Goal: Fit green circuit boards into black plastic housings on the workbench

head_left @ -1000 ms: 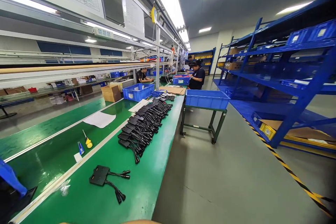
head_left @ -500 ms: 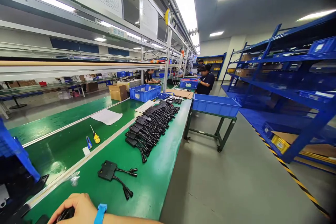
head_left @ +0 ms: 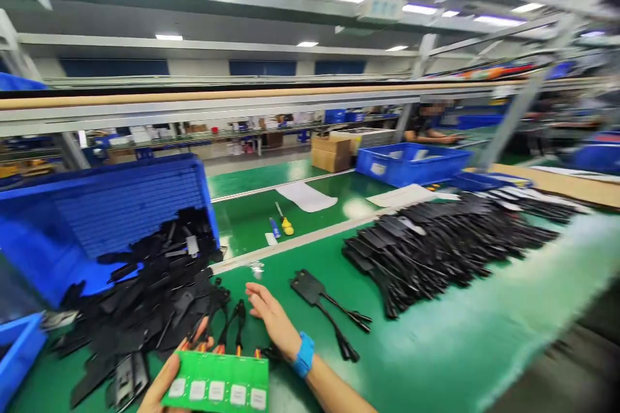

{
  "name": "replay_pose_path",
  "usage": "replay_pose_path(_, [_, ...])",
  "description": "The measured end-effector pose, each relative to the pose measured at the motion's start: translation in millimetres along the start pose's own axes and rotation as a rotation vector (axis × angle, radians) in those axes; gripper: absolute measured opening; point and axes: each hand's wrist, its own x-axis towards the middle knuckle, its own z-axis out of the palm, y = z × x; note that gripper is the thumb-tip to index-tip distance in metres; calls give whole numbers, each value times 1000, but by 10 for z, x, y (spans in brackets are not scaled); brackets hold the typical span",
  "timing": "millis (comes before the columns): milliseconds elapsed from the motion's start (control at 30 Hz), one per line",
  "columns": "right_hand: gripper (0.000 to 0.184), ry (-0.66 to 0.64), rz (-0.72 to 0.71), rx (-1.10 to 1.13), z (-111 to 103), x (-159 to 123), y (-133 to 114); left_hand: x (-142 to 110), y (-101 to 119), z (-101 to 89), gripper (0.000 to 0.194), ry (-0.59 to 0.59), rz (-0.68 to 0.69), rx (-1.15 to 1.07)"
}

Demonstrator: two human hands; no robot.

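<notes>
At the bottom, my left hand [head_left: 162, 382] is closed on the edge of a green circuit board panel [head_left: 220, 375] with several white squares along it. Coloured wires run from its far edge to black cable connectors [head_left: 239, 316]. My right hand [head_left: 275, 319], wearing a blue wristband [head_left: 305, 353], is stretched out over the bench just right of those connectors, fingers extended and holding nothing visible. Right of it lies a flat black module with cable leads [head_left: 309, 287]. To the left spreads a heap of black casings and cables [head_left: 145, 313].
A tipped blue crate [head_left: 121, 206] stands behind the heap. Many black cabled modules [head_left: 426, 239] lie in a row at right. A yellow-handled screwdriver [head_left: 287, 226], a blue cutter [head_left: 274, 228] and paper [head_left: 310, 197] lie farther back. Another person [head_left: 431, 126] sits beyond a blue bin [head_left: 411, 164].
The view has swung left and down. My right hand, earlier curled around something black at lower left, is now open. My left hand and the green circuit board panel have come into view.
</notes>
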Motion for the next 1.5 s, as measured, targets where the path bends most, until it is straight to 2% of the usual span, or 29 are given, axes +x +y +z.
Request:
replay_pose_path(67, [52, -97, -131, -162, -10, -52, -16, -17, 5, -30, 35, -13, -17, -115])
replay_pose_path(133, [49, -217, -235, -230, -21, -117, -48, -44, 33, -29, 42, -38, -60, -159])
replay_pose_path(267, [70, -292, -499, -313, -26, -304, -111, -69, 68, -10, 51, -122, -171, -230])
replay_pose_path(333, [80, -359, -652, -345, -13, -401, -127, -56, 60, -22, 46, -87, -183, -302])
replay_pose_path(367, [79, -400, -733, -367, -2, -441, -131, -48, 55, -30, 42, -50, -171, -333])
replay_pose_path(433, [63, -487, -888, -443, 23, -500, -130, -43, 54, -39, 39, 4, -145, -357])
replay_pose_path(500, [48, -576, -956, -515, 39, -533, -128, -56, 75, -32, 41, 3, -140, -319])
replay_pose_path(567, [39, -597, -907, -495, 37, -548, -133, -77, 113, -18, 53, -38, -147, -203])
replay_pose_path(600, [34, -528, -850, -442, 30, -550, -142, -84, 133, -15, 60, -55, -142, -123])
replay_pose_path(667, [35, -246, -629, -289, 19, -539, -168, -85, 163, -13, 64, -61, -81, 48])
replay_pose_path(733, [43, 57, -309, -93, 29, -507, -194, -70, 166, -5, 55, -32, 67, 171])
replay_pose_path(767, [43, 132, -138, 9, 44, -485, -201, -61, 156, 9, 50, -18, 147, 200])
replay_pose_path(833, [41, 102, 138, 195, 91, -434, -188, -47, 116, 55, 51, -25, 223, 189])
replay_pose_path(933, [43, -90, 343, 318, 164, -364, -97, -21, 24, 110, 68, -17, 79, 104])
replay_pose_path(1000, [45, -160, 390, 308, 188, -327, -12, 17, -43, 95, 59, 97, -22, 122])
replay_pose_path(1067, [48, -187, 413, 282, 183, -294, 63, 72, -104, 40, 42, 263, -50, 168])
replay_pose_path(1133, [50, -213, 404, 263, 160, -265, 112, 121, -154, -20, 34, 375, -45, 186])
replay_pose_path(1200, [51, -258, 374, 253, 137, -243, 138, 148, -189, -53, 31, 382, -38, 191])
replay_pose_path(1333, [52, -319, 368, 244, 145, -245, 176, 148, -227, -45, 35, 275, -11, 241])
replay_pose_path(1500, [53, -248, 332, 214, 238, -283, 288, 164, -311, -52, 35, 269, 72, 373])
